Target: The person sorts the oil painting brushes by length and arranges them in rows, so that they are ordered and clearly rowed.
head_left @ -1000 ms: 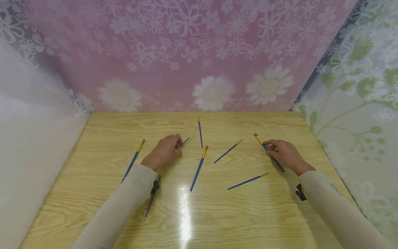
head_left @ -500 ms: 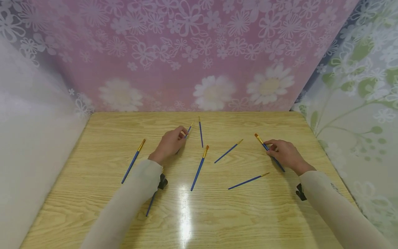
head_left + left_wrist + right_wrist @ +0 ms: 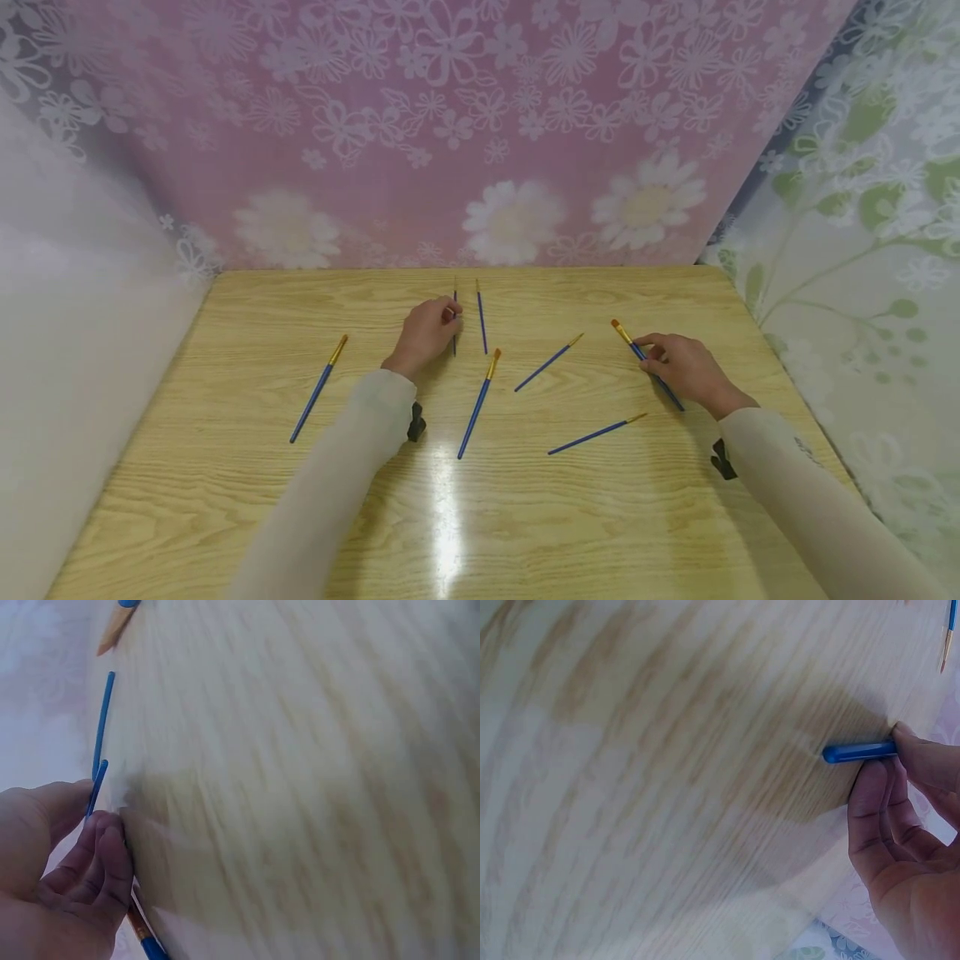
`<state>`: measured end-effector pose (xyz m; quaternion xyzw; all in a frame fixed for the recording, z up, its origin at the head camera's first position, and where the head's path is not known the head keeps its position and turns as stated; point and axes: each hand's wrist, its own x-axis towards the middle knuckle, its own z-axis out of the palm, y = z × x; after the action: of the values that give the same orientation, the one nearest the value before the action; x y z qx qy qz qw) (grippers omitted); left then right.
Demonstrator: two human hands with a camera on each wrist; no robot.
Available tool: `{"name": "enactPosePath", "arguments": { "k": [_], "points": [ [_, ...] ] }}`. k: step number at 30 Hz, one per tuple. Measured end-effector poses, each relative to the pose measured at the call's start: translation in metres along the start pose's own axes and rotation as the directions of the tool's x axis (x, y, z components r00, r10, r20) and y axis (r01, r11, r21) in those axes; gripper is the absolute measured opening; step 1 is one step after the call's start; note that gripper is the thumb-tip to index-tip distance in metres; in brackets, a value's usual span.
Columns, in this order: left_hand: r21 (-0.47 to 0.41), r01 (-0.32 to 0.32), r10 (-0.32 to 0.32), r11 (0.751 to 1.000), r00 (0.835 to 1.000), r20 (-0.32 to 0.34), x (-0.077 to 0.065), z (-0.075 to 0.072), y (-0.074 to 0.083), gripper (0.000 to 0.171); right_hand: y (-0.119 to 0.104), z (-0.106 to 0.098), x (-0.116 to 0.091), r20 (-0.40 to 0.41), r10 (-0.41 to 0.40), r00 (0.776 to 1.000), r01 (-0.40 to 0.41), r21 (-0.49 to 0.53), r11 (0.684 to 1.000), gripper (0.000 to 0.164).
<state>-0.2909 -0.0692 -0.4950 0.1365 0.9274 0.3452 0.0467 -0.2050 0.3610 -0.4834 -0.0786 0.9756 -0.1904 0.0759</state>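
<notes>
Near the back of the table, my left hand [image 3: 429, 330] pinches a thin blue paintbrush [image 3: 454, 343] between thumb and fingertips. Its tip points to the back wall, and it lies almost parallel to another thin paintbrush [image 3: 482, 321] just to its right. In the left wrist view the end of the held handle [image 3: 98, 780] sticks out past the thumb. At the right, my right hand [image 3: 688, 368] pinches a thicker blue paintbrush [image 3: 622, 331] with a gold ferrule and orange bristles. The right wrist view shows its rounded blue handle end [image 3: 855, 753] between thumb and fingers.
On the wooden table [image 3: 570, 525] lie a flat-tipped paintbrush [image 3: 476, 412] in the middle, two thin paintbrushes [image 3: 547, 363] toward the right, and a thicker paintbrush [image 3: 318, 392] at the left. A pink floral cloth [image 3: 390, 192] hangs behind, with pale cloths at both sides.
My left hand has moved back and right, swinging its paintbrush from slanted to nearly straight toward the wall. The left sleeve now covers a paintbrush that showed below it. My right hand stays put.
</notes>
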Motion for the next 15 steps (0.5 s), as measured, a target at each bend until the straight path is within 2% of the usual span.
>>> {"name": "enactPosePath", "arguments": {
  "k": [9, 15],
  "points": [
    [0.115, 0.020, -0.021, 0.993, 1.000, 0.009, 0.0030, 0.0059, 0.0049, 0.032, 0.0013, 0.0010, 0.0016, -0.010, -0.012, 1.000, 0.012, 0.000, 1.000, 0.045],
    [0.146, 0.037, -0.040, 0.989, 0.999, 0.016, 0.0019, 0.0081, 0.0092, 0.033, 0.0016, 0.0012, 0.0003, -0.006, -0.006, 1.000, 0.006, 0.003, 1.000, 0.045]
  ]
}}
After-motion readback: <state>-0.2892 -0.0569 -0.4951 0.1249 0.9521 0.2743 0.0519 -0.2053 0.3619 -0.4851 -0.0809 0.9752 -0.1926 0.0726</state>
